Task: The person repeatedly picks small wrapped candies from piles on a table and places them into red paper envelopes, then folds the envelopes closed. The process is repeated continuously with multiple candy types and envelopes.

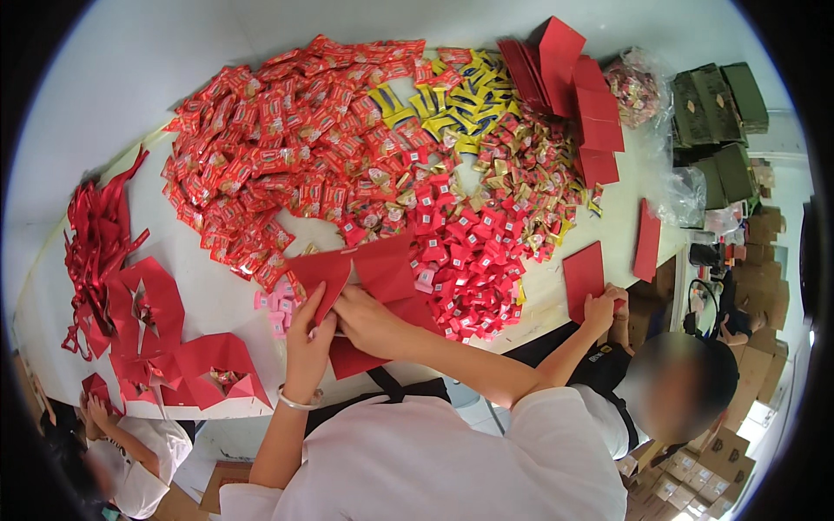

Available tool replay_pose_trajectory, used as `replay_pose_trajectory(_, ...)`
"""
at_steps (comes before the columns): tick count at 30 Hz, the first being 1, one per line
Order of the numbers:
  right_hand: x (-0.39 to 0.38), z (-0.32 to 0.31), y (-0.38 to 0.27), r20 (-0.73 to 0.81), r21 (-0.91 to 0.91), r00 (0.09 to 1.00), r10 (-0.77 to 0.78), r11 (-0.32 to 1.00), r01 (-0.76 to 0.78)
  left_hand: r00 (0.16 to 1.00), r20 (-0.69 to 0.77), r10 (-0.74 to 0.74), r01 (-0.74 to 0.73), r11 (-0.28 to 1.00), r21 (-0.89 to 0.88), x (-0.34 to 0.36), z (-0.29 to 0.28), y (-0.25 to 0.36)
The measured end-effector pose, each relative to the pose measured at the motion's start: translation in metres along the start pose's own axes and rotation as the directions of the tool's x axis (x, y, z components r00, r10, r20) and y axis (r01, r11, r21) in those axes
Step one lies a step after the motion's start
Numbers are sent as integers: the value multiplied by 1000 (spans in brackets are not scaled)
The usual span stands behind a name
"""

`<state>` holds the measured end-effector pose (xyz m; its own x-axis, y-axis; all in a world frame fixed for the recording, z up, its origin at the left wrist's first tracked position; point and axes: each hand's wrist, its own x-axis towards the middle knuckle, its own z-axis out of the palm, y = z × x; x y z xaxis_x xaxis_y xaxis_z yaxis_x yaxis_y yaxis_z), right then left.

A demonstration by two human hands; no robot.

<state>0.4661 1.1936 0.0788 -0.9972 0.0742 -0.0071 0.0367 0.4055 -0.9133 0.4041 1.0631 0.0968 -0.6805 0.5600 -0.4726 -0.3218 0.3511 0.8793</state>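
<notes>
Close in front of my body, a red card gift box (387, 265), partly unfolded with its flaps spread, is held up over the table edge. My left hand (307, 334) grips its left flap between thumb and fingers; a light bracelet circles that wrist. Reaching across from the right, my right hand (367, 321) bends its fingers over the box's inner fold, fingertips partly hidden by the card. Just beyond the box lie pink-red wrapped candies (473, 260) in a heap. A few pale pink candies (276, 304) sit beside my left hand.
Red snack packets (278, 130) pile across the white table (204, 300), with yellow packets (469, 95) and gold-red candies (530, 169) behind. Filled red boxes (221, 369) and red ribbons (100, 243) are at left. Flat red boxes (543, 69) stand far right. Co-workers' hands (599, 308) hold red boxes on both sides.
</notes>
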Motion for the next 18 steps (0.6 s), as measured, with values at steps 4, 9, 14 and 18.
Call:
replay_pose_trajectory(4, -5, -13, -25, -89, -426, 984, -153, 899, 101, 996, -33, -84, 80, 992, -98, -6, -7, -3)
replay_pose_trajectory(9, 16, -103, -20, -24, -579, 999, -45, 815, 23, 992, -127, -24, 35, 996, 85, -15, -26, -14)
replay_pose_trajectory(14, 84, -218, 157, -390, -646, 919, -57, 728, -228, 997, -76, 4, 10, 982, 189, -34, -15, 2)
replay_pose_trajectory(18, 121, -231, 200, -228, -837, 973, 22, 507, -207, 994, -85, -73, 84, 987, 134, -41, -3, 1)
